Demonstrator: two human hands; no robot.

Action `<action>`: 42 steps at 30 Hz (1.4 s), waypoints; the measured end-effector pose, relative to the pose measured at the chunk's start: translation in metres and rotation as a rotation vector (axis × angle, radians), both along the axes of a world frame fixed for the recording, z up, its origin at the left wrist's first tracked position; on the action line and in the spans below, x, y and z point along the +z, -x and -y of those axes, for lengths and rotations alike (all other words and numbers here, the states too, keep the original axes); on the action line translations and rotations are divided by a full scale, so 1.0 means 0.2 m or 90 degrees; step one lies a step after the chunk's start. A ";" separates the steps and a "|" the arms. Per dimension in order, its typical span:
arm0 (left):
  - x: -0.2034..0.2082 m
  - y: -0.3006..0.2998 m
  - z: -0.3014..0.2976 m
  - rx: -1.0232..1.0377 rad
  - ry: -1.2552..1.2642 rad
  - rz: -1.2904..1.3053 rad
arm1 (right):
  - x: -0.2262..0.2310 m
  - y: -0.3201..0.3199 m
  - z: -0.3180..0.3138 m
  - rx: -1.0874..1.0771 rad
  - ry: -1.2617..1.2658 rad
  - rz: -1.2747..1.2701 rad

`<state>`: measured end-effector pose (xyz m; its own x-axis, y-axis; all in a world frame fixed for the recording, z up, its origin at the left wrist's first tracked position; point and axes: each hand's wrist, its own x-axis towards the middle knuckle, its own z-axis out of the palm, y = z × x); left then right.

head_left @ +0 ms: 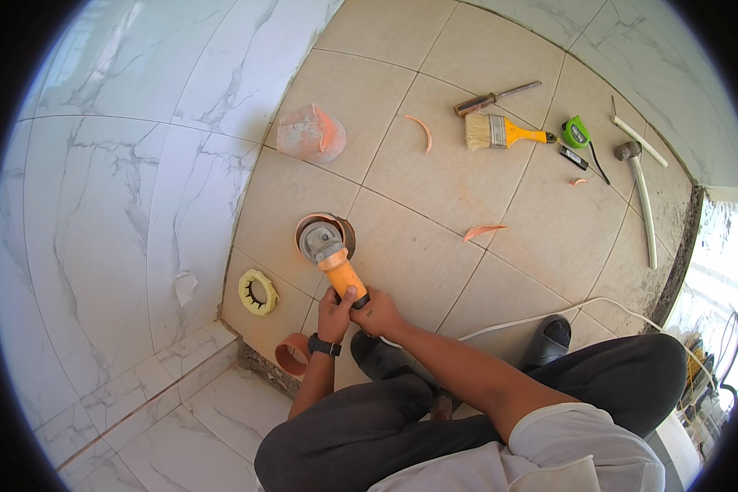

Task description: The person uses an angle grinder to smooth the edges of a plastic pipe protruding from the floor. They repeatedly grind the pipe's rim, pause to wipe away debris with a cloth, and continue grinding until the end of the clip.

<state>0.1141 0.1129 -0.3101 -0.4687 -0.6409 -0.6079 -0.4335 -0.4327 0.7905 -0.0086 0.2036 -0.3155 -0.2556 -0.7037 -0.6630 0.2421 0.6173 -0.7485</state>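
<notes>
Both my hands grip an orange angle grinder (pixel 343 275) by its rear body. My left hand (pixel 336 314), with a dark watch at the wrist, wraps round its left side. Against the other side, my right hand (pixel 377 312) is closed round the rear end. The grinder's grey head sits over an orange pipe rim (pixel 336 218) set in a round hole in the floor tiles; the disc is mostly hidden under it. A yellow ring-shaped roll (pixel 252 297) lies left of the grinder, and an orange pipe ring (pixel 290 354) rests beside my left wrist.
A dusty orange pipe piece (pixel 310 135) stands near the marbled wall. Orange offcuts (pixel 485 232) are scattered about. Farther right lie a screwdriver (pixel 480 102), a paintbrush (pixel 508 133), a green tape measure (pixel 576 131) and a hammer (pixel 644 205). A white cable (pixel 508 325) crosses the floor by my feet.
</notes>
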 end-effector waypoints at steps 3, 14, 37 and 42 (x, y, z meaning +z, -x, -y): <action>-0.01 0.00 0.01 0.000 -0.005 0.011 | 0.01 0.01 0.00 -0.004 -0.004 0.008; 0.00 0.00 0.03 -0.013 -0.023 0.016 | 0.03 -0.02 0.01 -0.034 0.016 -0.022; 0.01 0.02 0.00 0.014 -0.070 0.003 | 0.03 -0.03 -0.01 -0.043 0.005 -0.040; 0.01 0.03 0.01 0.026 -0.068 -0.007 | 0.03 -0.03 -0.01 -0.035 0.009 -0.050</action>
